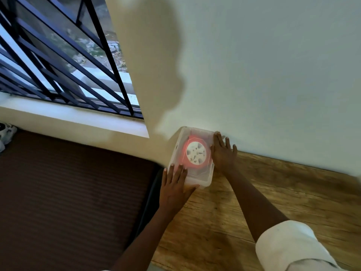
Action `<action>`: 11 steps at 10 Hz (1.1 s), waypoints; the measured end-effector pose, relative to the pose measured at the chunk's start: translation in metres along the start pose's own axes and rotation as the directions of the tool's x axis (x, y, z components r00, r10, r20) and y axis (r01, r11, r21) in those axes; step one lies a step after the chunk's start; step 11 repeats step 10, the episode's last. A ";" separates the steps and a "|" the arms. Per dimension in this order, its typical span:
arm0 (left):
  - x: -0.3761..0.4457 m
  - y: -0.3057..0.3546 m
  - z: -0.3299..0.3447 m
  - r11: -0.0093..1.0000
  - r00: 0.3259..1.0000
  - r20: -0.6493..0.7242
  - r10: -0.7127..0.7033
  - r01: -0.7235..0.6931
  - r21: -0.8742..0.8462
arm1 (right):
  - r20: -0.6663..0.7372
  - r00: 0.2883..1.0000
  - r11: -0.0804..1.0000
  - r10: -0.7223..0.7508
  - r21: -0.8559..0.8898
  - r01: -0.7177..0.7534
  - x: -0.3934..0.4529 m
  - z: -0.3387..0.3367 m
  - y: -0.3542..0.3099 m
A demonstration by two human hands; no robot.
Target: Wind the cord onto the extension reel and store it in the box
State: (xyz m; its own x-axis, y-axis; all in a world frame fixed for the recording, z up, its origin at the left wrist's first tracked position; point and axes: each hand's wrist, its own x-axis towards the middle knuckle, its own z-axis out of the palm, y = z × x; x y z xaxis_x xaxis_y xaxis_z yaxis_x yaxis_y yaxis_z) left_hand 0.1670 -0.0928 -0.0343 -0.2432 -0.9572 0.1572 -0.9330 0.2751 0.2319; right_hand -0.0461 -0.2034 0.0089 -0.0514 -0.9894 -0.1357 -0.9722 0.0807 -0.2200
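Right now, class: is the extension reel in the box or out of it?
In. The red and white reel shows through the translucent lid of the box, with the left hand and right hand flat on it.

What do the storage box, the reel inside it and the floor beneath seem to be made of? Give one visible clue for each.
Storage box: probably translucent, frosted plastic, since the reel shows hazily through its lid.
Extension reel: likely moulded plastic, a red body with a white hub; blurred by the lid, so the finish is unclear.
Floor: wood or wood-look laminate, with brown grain lines and plank seams, matte.

barred window (64, 55); brown mat (68, 192); wooden floor (244, 202)
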 end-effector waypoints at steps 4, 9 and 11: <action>0.008 0.002 0.003 1.000 1.000 0.003 0.026 -0.026 -0.005 | -0.104 0.994 0.973 0.024 0.230 0.001 -0.027 -0.002 0.001; -0.029 0.058 -0.034 0.989 0.989 0.030 0.148 -0.148 0.019 | -0.010 0.997 0.996 0.081 0.025 -0.081 -0.198 0.005 0.094; -0.044 0.082 -0.044 0.985 0.986 -0.018 0.166 -0.165 0.054 | -0.034 0.994 0.994 0.101 -0.028 -0.102 -0.238 -0.006 0.117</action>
